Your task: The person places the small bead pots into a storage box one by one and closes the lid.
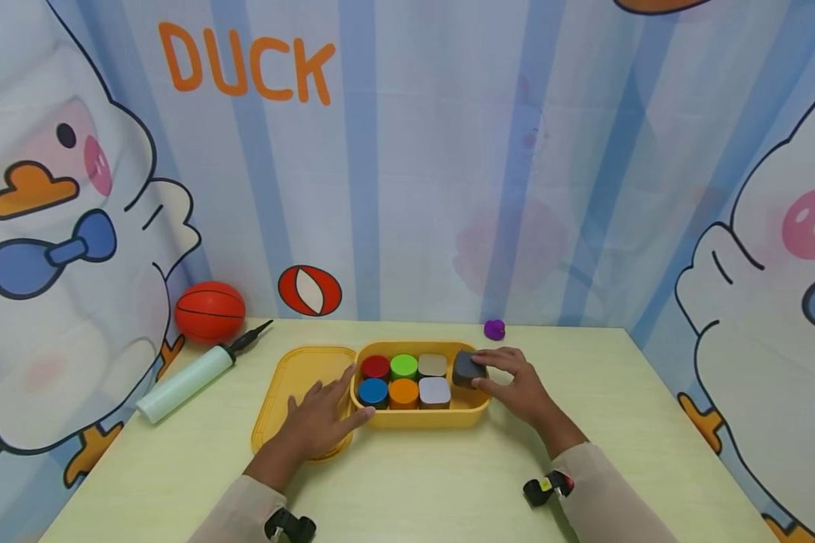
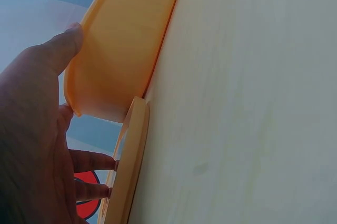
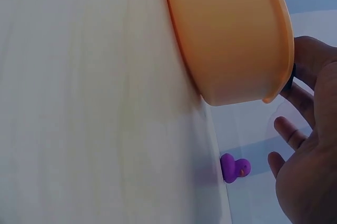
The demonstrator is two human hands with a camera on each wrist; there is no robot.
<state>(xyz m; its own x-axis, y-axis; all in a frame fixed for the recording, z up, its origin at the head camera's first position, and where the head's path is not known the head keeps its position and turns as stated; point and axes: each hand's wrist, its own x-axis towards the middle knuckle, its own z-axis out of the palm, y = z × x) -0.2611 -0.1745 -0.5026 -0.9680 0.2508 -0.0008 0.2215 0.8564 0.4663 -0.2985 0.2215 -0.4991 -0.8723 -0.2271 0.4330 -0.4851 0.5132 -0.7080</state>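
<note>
My right hand (image 1: pixel 519 385) pinches a dark grey rounded-square block (image 1: pixel 468 369) between thumb and fingers, over the right end of a yellow box (image 1: pixel 421 419). In the right wrist view, the box wall (image 3: pixel 231 39) hides most of that block. Inside the box sit round pieces in red (image 1: pixel 376 367), green (image 1: pixel 404 366), blue (image 1: pixel 373 392) and orange (image 1: pixel 404 393), plus squarish beige (image 1: pixel 432 365) and white (image 1: pixel 435 392) ones. With fingers spread, my left hand (image 1: pixel 315 422) touches the box's left end by thumb and index finger. Its other fingers reach over a yellow lid (image 1: pixel 278 392).
At the back left lie a red basketball (image 1: pixel 210 312) and a pale green hand pump (image 1: pixel 186 383) with a black nozzle. A small purple duck (image 1: pixel 494 329) stands near the table's back edge. Behind the table (image 1: pixel 421 483) hangs a duck-print curtain (image 1: pixel 421 166).
</note>
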